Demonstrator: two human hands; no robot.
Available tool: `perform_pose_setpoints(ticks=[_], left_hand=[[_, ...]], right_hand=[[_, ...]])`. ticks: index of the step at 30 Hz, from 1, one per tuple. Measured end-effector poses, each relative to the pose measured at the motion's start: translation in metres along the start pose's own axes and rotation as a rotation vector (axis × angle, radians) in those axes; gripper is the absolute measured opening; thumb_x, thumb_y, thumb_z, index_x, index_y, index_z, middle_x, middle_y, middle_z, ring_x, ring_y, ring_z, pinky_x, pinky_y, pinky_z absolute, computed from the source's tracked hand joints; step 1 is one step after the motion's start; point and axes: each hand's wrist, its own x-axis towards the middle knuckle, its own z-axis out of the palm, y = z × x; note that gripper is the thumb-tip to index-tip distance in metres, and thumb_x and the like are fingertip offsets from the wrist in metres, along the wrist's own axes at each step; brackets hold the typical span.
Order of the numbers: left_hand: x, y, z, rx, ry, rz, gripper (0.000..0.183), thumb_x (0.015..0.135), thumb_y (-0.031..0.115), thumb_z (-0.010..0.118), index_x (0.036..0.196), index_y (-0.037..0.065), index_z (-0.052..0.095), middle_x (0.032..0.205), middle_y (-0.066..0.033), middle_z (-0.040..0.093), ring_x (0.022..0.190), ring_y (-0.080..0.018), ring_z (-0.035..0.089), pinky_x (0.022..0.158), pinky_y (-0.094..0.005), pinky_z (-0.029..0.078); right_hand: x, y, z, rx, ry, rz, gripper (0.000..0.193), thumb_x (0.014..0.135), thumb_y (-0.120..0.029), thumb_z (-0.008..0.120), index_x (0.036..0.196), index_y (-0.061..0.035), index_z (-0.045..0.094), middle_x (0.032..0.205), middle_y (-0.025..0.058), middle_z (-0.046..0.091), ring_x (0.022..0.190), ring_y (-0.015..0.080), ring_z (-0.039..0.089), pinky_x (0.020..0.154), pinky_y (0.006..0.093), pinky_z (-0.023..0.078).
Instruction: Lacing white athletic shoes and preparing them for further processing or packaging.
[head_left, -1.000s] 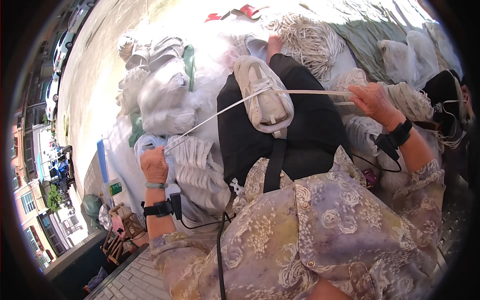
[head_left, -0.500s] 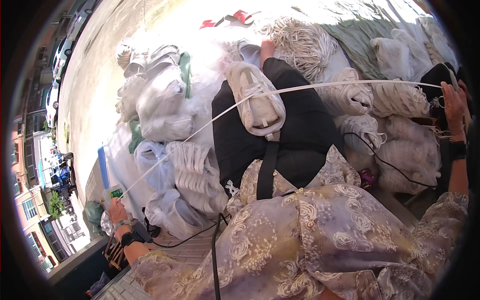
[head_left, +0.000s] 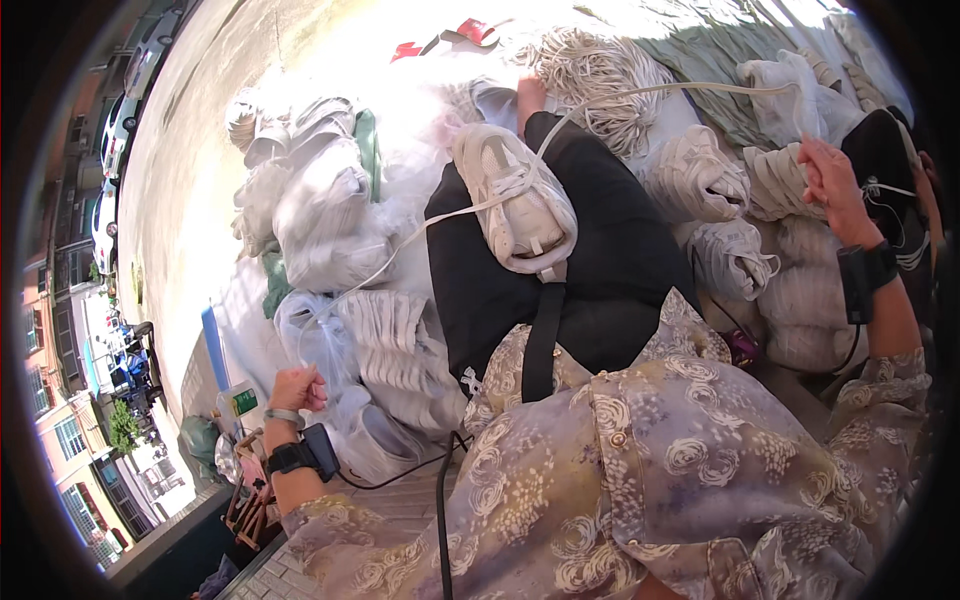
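Step in hand: We seem to be working a long, flat, off-white fabric lace [head_left: 690,86] on an off-white shoe with mesh and smooth panels [head_left: 515,200].
Doing it well: We are best keeping the lace flat where it is crossing the shoe, judging both lengths against each other, and pulling evenly from both sides so the shoe is not twisting on our lap.
Slack: The lace is bowing on both sides, so we are judging that it is needing gentle gathering, clear of the plastic bags.
Shoe: It is lying at upper centre of the frame on our black cloth trousers [head_left: 630,220], its toe pointing toward the top edge and its opening toward us.
Shoe to fingers: It is sitting between our hands and well apart from both, up and right of the left fingers, and left of the right ones.
Left hand: Our bare left hand [head_left: 297,390] is hovering at lower left with fingers curled in; we are not able to tell whether they are gripping the lace.
Right hand: Our bare right hand [head_left: 838,190] is hovering at right, fingers bent and close together, near where the lace is ending from view; whether they are holding it, we are not able to tell.
Around us: A cream bundle of loose laces [head_left: 615,120] is lying above the shoe, slightly right.
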Motion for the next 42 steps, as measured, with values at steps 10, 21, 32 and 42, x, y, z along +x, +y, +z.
perform_pose_setpoints(ticks=[10,21,32,42], left_hand=[[0.024,0.169,0.235,-0.262,-0.584,0.486,0.026,0.092,0.027,0.048,0.085,0.004,0.058,0.057,-0.0021,0.056,0.038,-0.0049,0.044,0.036,-0.0173,0.033],[0.033,0.204,0.262,-0.562,-0.328,0.595,0.023,0.090,0.024,0.053,0.076,0.006,0.054,0.060,-0.0005,0.056,0.043,-0.0042,0.046,0.040,-0.0169,0.036],[0.034,0.193,0.275,-0.559,-0.045,0.724,0.019,0.086,0.016,0.062,0.072,0.002,0.061,0.062,0.0077,0.048,0.055,0.0002,0.039,0.049,-0.0159,0.033],[0.035,0.187,0.274,-0.757,-0.221,0.521,0.009,0.084,0.014,0.061,0.088,0.007,0.059,0.064,0.0004,0.056,0.050,-0.0066,0.052,0.045,-0.0183,0.040]], right_hand=[[0.051,0.006,0.195,0.304,-0.400,0.167,0.017,0.087,-0.022,0.054,0.088,-0.0064,0.062,0.070,-0.0031,0.056,0.057,0.0052,0.050,0.055,0.0203,0.043],[0.085,0.016,0.214,0.527,-0.237,0.083,0.008,0.082,-0.014,0.063,0.083,-0.0060,0.064,0.068,-0.0036,0.056,0.061,0.0036,0.048,0.054,0.0197,0.039],[0.089,0.025,0.234,0.626,-0.117,-0.060,0.007,0.081,-0.008,0.063,0.075,-0.0050,0.060,0.068,-0.0034,0.057,0.058,0.0018,0.047,0.052,0.0176,0.039],[0.088,0.026,0.235,0.165,0.030,-0.479,0.004,0.076,-0.003,0.060,0.077,-0.0006,0.058,0.062,0.0017,0.055,0.058,0.0064,0.050,0.054,0.0238,0.042]])
